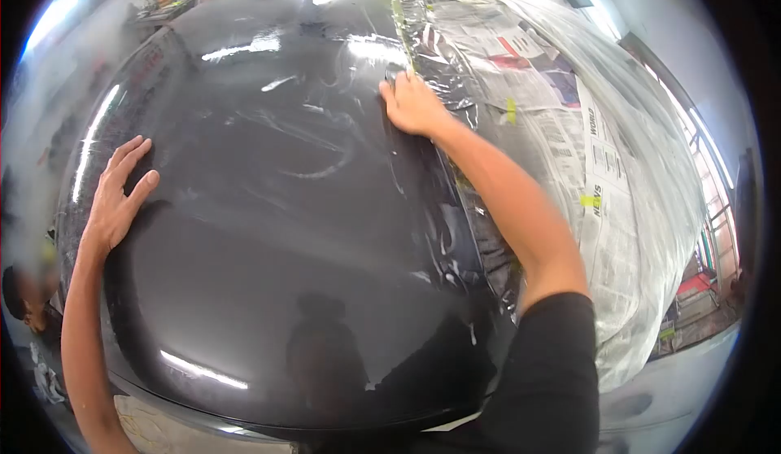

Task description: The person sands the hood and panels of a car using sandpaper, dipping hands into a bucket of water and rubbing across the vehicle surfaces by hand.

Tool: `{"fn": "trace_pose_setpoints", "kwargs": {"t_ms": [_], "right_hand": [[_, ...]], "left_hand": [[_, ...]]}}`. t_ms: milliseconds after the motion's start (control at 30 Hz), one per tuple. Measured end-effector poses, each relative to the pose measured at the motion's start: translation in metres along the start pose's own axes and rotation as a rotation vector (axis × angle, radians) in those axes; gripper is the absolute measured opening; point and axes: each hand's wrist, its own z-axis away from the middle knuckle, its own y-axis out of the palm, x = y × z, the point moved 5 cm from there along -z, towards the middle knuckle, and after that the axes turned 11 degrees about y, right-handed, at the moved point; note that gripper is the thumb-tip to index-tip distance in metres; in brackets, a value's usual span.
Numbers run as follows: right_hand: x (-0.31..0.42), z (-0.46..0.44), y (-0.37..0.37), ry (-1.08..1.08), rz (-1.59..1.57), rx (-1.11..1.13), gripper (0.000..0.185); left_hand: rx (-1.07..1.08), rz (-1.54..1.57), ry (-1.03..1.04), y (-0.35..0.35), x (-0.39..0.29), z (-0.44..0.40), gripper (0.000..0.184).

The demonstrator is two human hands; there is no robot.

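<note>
A glossy black car body panel (268, 218) fills the middle of the view, with pale wet-looking smears and light reflections on it. My left hand (122, 194) lies on the panel's left side, fingers stretched out and thumb apart, holding nothing. Near the far right of the black surface, my right hand (415, 106) presses down with its fingers curled, close to the masked edge. Something small and dark shows at its fingertips, too hidden to name. Beside that hand runs a strip of shiny, wrinkled film (443, 72) along the panel's edge.
Newspaper sheets (606, 149) and clear plastic sheeting (651, 210) cover the right side, held with pieces of yellow-green tape (511, 111). Another person's head (28, 299) shows at the far left. A cluttered shelf (167, 5) stands at the back left.
</note>
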Motion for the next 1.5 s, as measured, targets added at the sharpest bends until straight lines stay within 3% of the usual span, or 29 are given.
{"fn": "trace_pose_setpoints", "kwargs": {"t_ms": [100,233,300,367,433,467,533,633,700,767,833,900,933,1000,1033,1100,1167,1267,1333,1400,1433,1500], "right_hand": [[-0.006,-0.078,0.019,-0.02,0.057,-0.01,0.064],[0.001,-0.01,0.004,-0.139,-0.046,0.085,0.058],[0.009,0.046,-0.003,-0.208,-0.016,-0.028,0.065],[-0.006,0.022,-0.001,-0.228,-0.055,-0.024,0.066],[-0.011,-0.044,0.003,-0.041,-0.043,0.074,0.072],[-0.015,-0.09,0.014,-0.05,0.004,0.049,0.074],[-0.006,-0.151,0.04,0.188,0.092,0.031,0.073],[0.05,-0.146,0.053,0.022,-0.002,0.096,0.071],[0.072,-0.078,0.031,-0.182,0.0,0.165,0.071],[0.067,-0.02,0.022,-0.424,-0.054,0.139,0.069],[0.046,-0.041,0.021,-0.495,-0.178,0.192,0.064],[0.034,-0.1,0.033,-0.307,-0.226,0.214,0.065],[0.026,-0.147,0.054,-0.25,-0.179,0.106,0.065],[0.057,-0.168,0.062,0.086,0.006,0.044,0.066],[0.077,-0.157,0.054,0.151,0.034,0.081,0.067],[0.104,-0.138,0.058,-0.108,0.01,0.24,0.067],[0.138,-0.037,0.034,-0.478,-0.054,0.13,0.061],[0.094,-0.038,0.039,-0.502,-0.127,0.09,0.057],[0.065,-0.102,0.039,-0.26,-0.155,0.198,0.059],[0.034,-0.185,0.084,0.036,-0.038,0.092,0.062],[0.065,-0.146,0.053,0.186,0.034,0.113,0.065],[0.085,-0.124,0.053,0.125,-0.008,0.125,0.066]], "left_hand": [[-0.024,0.006,0.003,-0.005,0.0,0.002,0.068],[-0.012,-0.012,0.015,-0.001,0.003,0.0,0.068],[-0.012,-0.013,0.002,-0.002,0.002,0.0,0.07],[-0.01,0.004,-0.004,0.0,0.0,0.0,0.072],[-0.001,-0.001,-0.02,-0.003,0.0,0.0,0.074],[0.004,-0.012,-0.019,-0.003,0.001,0.001,0.074],[0.016,-0.032,-0.042,-0.002,0.001,0.001,0.074],[0.039,-0.025,-0.063,-0.004,-0.007,0.0,0.075],[0.035,-0.014,-0.055,-0.002,-0.004,-0.001,0.074],[0.03,-0.022,-0.062,-0.002,0.0,0.0,0.074],[0.035,-0.04,-0.058,-0.001,-0.002,-0.001,0.073],[0.035,-0.05,-0.044,-0.003,-0.003,-0.001,0.072],[0.031,-0.046,-0.034,-0.002,-0.002,0.0,0.071],[0.014,-0.05,-0.032,-0.005,-0.002,0.001,0.07],[0.02,-0.054,-0.04,-0.004,-0.004,0.001,0.07],[0.032,-0.066,-0.027,-0.007,-0.008,-0.001,0.069],[0.025,-0.073,-0.02,-0.005,-0.004,0.001,0.07],[0.019,-0.087,-0.033,-0.004,-0.005,0.001,0.068],[0.015,-0.048,-0.01,-0.003,-0.003,0.001,0.067],[-0.003,-0.037,0.001,-0.004,-0.002,0.002,0.066],[-0.015,-0.038,-0.007,-0.005,-0.003,0.003,0.066],[-0.028,-0.008,-0.03,-0.006,-0.003,0.003,0.072]]}}
